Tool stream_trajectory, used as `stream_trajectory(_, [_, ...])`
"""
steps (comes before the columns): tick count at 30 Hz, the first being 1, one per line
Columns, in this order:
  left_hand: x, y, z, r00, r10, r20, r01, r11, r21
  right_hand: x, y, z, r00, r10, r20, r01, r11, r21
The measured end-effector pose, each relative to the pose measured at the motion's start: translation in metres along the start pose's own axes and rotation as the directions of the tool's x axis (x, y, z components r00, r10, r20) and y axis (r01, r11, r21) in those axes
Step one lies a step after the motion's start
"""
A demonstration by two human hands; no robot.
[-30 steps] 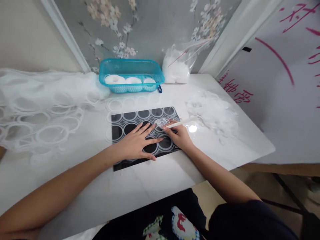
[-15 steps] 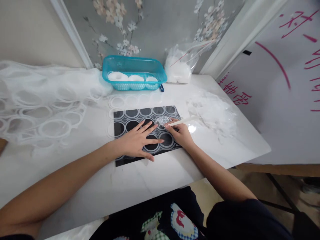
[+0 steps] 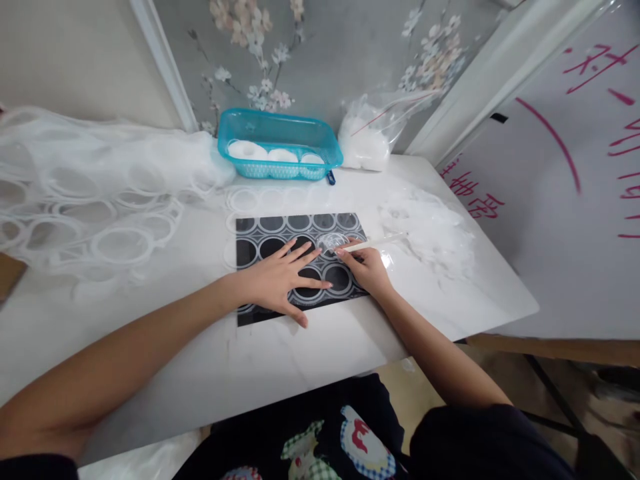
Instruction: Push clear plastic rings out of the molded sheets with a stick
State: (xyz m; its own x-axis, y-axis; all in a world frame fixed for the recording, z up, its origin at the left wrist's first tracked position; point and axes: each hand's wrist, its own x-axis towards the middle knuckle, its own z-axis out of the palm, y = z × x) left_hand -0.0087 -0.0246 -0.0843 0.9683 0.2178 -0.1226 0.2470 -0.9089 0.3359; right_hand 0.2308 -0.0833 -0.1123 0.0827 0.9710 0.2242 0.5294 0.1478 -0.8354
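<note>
A black sheet [image 3: 249, 317] with rows of pale rings lies flat on the white table. My left hand [image 3: 270, 283] rests on it palm down, fingers spread across several rings, holding nothing. In my right hand [image 3: 367, 268], at the sheet's right side, a thin white stick [image 3: 375, 243] is pinched and slants up to the right. Its lower end is at a ring covered with shiny white, scribble-like material [image 3: 331, 241], just beyond my left fingertips. Whether that is film or strands, I cannot tell.
A blue plastic basket [image 3: 280, 121] with white round pieces stands at the back, beside a clear bag [image 3: 370, 143] of white material. Ring-cut translucent sheets [image 3: 123, 243] pile up on the left. Clear scraps [image 3: 430, 230] lie to the right, near the whiteboard [image 3: 540, 267].
The whole view has shifted slightly, so table things appear a little further right. Both hands keep nearly the same places on the sheet, the stick still in the right one.
</note>
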Motion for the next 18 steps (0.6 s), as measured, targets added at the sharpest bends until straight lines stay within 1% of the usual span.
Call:
stream_trajectory(9, [-0.0004, -0.0005, 0.0015, 0.999, 0.016, -0.032, -0.017, 1.0, -0.018, -0.0009, -0.0001, -0.0001, 1.0, 0.026, 0.005, -0.026, 1.0, -0.01])
stream_trajectory(14, [-0.0003, -0.0007, 0.0019, 0.999, 0.02, -0.045, -0.022, 0.999, -0.031, -0.0003, 0.0003, -0.0009, 1.0, 0.015, 0.018, -0.014, 1.0, -0.022])
stream_trajectory(18, [0.0002, -0.0017, 0.0033, 0.998, 0.024, -0.059, -0.026, 0.999, -0.033, -0.0016, -0.0011, -0.0019, 0.999, -0.023, 0.024, 0.025, 0.996, -0.084])
